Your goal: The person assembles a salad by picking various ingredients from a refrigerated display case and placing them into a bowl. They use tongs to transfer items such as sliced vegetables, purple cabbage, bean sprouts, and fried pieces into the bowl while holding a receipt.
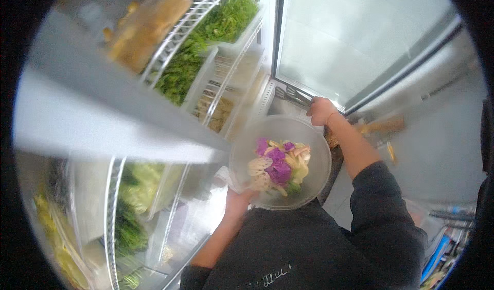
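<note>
Dark clothing (pixel 293 249) on the person's torso and sleeves fills the lower middle of the view. To its left stands a refrigerator (pixel 267 27), with a broad pale post (pixel 103 109) dividing two bays of food. At the upper right a glass door (pixel 355 37) is swung outward. White wire shelves (pixel 200 12) carry translucent containers (pixel 202 79) and bunches of leafy greens (pixel 177 73), some of them blurred.

Right in front of the torso, between the hands, is a round translucent bowl (pixel 244 140). Dark tongs (pixel 296 96) with slotted ends point leftward past its far rim. The left hand (pixel 239 202) grips the bowl at its lower left edge, fingers partly hidden; the right hand (pixel 322 111), just beyond the upper right edge, is closed around the tongs' handle end. Inside the bowl lie purple leafy pieces (pixel 279 172) and, nearest the left hand, pale lotus root slices (pixel 261 166)
</note>
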Tool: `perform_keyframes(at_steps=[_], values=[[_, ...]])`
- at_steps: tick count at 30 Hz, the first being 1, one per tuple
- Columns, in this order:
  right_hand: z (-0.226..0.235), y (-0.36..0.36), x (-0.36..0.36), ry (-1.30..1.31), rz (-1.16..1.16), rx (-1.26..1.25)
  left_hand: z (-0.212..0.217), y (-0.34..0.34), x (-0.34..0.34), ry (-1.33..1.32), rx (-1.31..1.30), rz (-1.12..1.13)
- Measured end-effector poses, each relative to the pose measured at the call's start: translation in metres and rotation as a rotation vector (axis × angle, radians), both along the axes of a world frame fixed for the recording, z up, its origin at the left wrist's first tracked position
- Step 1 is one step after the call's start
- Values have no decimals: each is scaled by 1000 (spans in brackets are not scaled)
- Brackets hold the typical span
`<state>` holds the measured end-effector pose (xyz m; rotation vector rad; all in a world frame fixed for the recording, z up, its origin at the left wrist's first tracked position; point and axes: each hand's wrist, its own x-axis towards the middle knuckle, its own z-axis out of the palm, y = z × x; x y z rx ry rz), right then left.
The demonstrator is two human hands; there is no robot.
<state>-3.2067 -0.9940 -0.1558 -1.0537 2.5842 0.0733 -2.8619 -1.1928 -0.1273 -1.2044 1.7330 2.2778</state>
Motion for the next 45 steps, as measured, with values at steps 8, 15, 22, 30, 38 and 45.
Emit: perform_keyframes(at_steps=[8,15,22,30,38,45], values=[[12,-49,-101,-94,44,159,-17,29,-76,-62,21,265],[-3,-82,-118,-159,-55,206,-61,5,-90,-45,161,333],[-80,-137,-165,-86,125,139,-113,22,-90,-126,163,426],[-186,-215,-201,-88,341,152,-170,24,-90,-171,265,529],[-296,-305,-181,-133,416,-128,-200,16,-79,-194,272,499],[-291,-305,-172,-229,496,35,-208,6,-85,-245,307,514]])
